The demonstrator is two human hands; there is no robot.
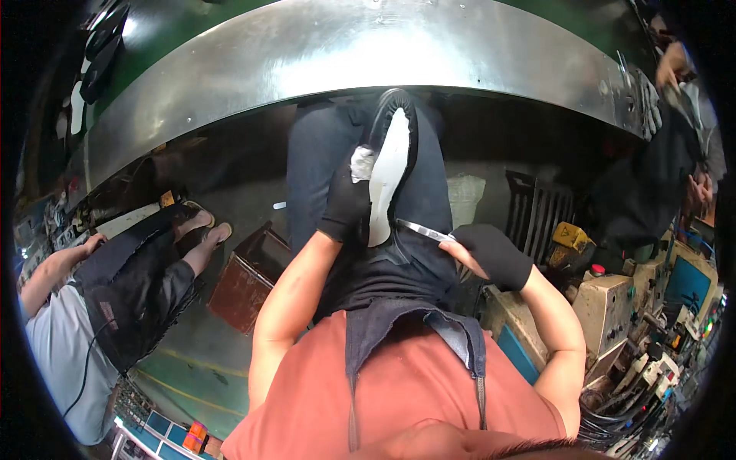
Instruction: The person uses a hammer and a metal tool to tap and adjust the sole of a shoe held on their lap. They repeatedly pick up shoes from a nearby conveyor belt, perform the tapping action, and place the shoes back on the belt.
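A black shoe upper (378, 130) sits sole side up over my lap, toe pointing away from me, gathered in pleats round the toe. A white insole (389, 180) covers its underside. My left hand (346, 201), in a black fingerless glove with white wrapping (362, 163) on its fingers, is closed round the shoe's left side. In my right hand (491, 253), also gloved in black, is a slim silver metal tool (422, 229). Its tip points left, close to the heel's right edge; whether it touches is not clear. The tool's exact kind does not show.
A curved-looking metal bench edge (368, 50) runs across in front of my knees. A brown bin (249, 276) stands at left, near a seated co-worker (84, 307). Machines with a control box (602, 307) and a yellow pedal-like part (571, 236) crowd the right.
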